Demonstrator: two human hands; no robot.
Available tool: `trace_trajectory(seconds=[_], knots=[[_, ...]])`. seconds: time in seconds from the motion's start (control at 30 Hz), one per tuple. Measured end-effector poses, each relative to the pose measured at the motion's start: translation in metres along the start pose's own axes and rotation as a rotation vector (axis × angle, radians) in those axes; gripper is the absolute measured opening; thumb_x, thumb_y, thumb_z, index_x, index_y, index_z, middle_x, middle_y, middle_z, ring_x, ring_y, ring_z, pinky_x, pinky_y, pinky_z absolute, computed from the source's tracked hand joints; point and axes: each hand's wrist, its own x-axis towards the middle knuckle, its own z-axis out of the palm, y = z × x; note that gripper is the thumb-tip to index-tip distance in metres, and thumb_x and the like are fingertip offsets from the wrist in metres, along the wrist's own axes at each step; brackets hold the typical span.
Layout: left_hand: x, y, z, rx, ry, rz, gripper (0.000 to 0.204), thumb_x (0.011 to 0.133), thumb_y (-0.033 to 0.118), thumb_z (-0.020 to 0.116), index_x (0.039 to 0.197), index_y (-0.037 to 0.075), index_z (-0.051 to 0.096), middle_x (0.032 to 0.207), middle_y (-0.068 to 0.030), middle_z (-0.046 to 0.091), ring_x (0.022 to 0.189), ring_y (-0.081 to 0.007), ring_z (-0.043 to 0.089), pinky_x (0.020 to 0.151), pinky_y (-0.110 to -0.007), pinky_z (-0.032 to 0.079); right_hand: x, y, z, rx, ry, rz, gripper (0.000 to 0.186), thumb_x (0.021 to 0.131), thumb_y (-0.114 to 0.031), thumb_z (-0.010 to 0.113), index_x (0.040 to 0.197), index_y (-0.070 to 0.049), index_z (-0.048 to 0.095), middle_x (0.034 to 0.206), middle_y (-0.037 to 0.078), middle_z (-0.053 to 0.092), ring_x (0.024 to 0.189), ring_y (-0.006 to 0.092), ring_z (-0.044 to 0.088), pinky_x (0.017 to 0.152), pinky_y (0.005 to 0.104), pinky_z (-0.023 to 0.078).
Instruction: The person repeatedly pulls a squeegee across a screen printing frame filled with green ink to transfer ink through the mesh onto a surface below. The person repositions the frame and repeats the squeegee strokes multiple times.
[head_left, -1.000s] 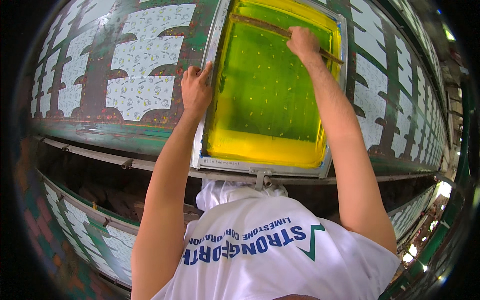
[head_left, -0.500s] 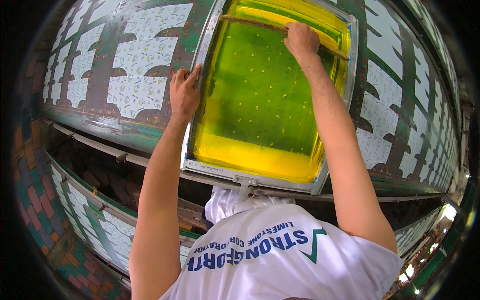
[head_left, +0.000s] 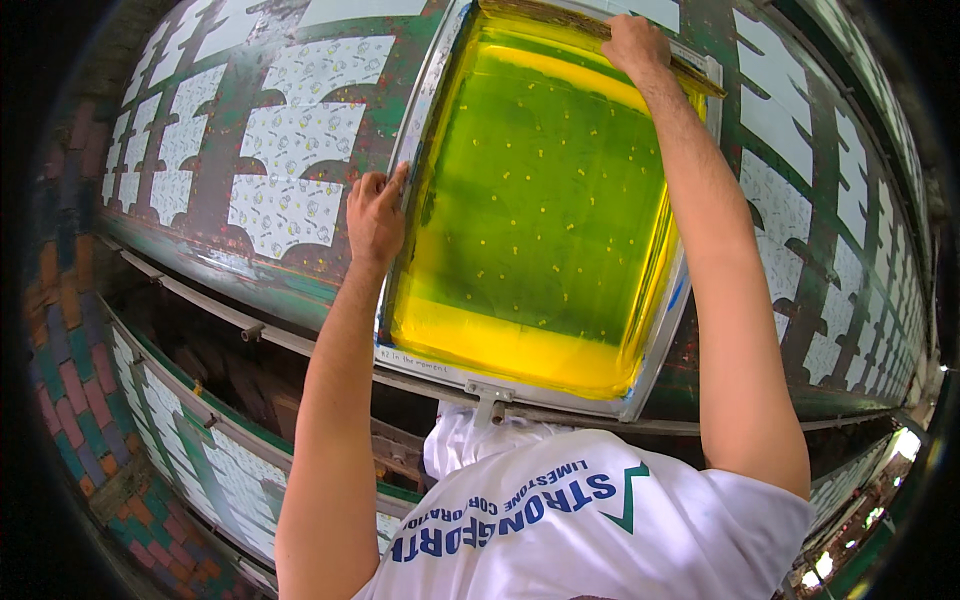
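Observation:
A screen printing frame [head_left: 652, 375] with a yellow-green mesh [head_left: 540, 200] lies on the long table in front of me. My right hand [head_left: 640, 45] is closed round a long wooden squeegee [head_left: 560, 20], which spans the mesh at the frame's far end. A band of yellow ink [head_left: 570, 75] lies on the mesh just nearer than the squeegee. More yellow ink covers the near end. At the frame's left rail, my left hand [head_left: 377, 215] rests with its index finger stretched along the metal and the other fingers curled.
Pale cut pieces with small printed figures [head_left: 292, 205] lie in rows on the green table left of the frame. Other pale pieces [head_left: 775, 90] lie to the right. A metal rail [head_left: 250, 330] runs along the near edge, with a clamp bracket [head_left: 490, 392] under the frame.
My right hand has pushed the squeegee away from me to the far end of the frame. The left hand stays at the left rail. The whole view has shifted slightly.

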Motion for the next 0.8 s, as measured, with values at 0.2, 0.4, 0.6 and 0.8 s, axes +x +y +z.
trace_trajectory(seconds=[0.2, 0.4, 0.6, 0.8], knots=[[-0.001, -0.002, 0.001, 0.035, -0.008, 0.006, 0.06, 0.086, -0.009, 0.066, 0.137, 0.021, 0.075, 0.106, -0.0095, 0.064, 0.102, -0.0311, 0.064, 0.092, -0.043, 0.053, -0.002, 0.001, 0.014, 0.084, -0.05, 0.077, 0.027, 0.093, -0.024, 0.071, 0.114, -0.008, 0.08, 0.113, 0.019, 0.079, 0.105, 0.0377, 0.077, 0.093, 0.053, 0.062], [0.0, -0.007, 0.006, -0.025, -0.016, 0.025, 0.057, 0.087, -0.006, 0.064, 0.137, 0.02, 0.074, 0.108, -0.0088, 0.062, 0.102, -0.03, 0.061, 0.095, -0.045, 0.05, -0.061, -0.023, -0.001, 0.18, -0.098, 0.289, 0.025, 0.093, -0.022, 0.072, 0.111, -0.005, 0.08, 0.112, 0.019, 0.079, 0.103, 0.0362, 0.078, 0.089, 0.0513, 0.063], [0.001, -0.01, 0.007, -0.048, -0.05, 0.026, 0.057, 0.089, -0.006, 0.062, 0.139, 0.02, 0.073, 0.107, -0.0085, 0.059, 0.105, -0.03, 0.059, 0.096, -0.043, 0.05, -0.145, -0.053, -0.015, 0.221, -0.085, 0.435, 0.015, 0.092, -0.014, 0.072, 0.1, -0.005, 0.082, 0.102, 0.019, 0.08, 0.098, 0.0352, 0.079, 0.084, 0.0471, 0.063], [-0.001, -0.013, 0.009, -0.052, -0.063, 0.033, 0.059, 0.09, -0.004, 0.061, 0.143, 0.02, 0.07, 0.108, -0.0098, 0.058, 0.106, -0.0304, 0.058, 0.097, -0.043, 0.049, -0.224, -0.082, -0.02, 0.217, -0.065, 0.565, 0.014, 0.09, -0.015, 0.075, 0.095, -0.004, 0.081, 0.099, 0.021, 0.08, 0.097, 0.0389, 0.078, 0.082, 0.0494, 0.063]])
